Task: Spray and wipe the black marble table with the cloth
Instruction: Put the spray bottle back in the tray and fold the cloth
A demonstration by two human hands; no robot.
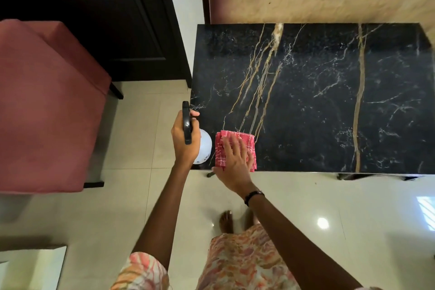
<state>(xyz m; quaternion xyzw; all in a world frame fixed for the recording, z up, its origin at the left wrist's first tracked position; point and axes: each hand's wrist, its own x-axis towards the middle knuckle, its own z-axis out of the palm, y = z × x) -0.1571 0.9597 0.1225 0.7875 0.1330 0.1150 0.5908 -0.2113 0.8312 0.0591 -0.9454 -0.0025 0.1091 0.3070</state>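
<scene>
Right hand [233,160] presses flat, fingers spread, on the cloth [237,146] at the table's [329,101] seven o'clock corner; unwiped marble stretches toward two o'clock. Left hand [184,139], grip closed round the spray bottle [202,148], hovers just left.

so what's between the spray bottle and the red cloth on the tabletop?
Nothing: the head view shows only a narrow strip of bare black marble table between the white spray bottle and the red checked cloth.

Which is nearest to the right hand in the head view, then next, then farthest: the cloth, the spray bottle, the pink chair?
1. Cloth: under the right hand, on the table's near left corner.
2. Spray bottle: just left, held in the left hand.
3. Pink chair: far left, on the floor.
</scene>
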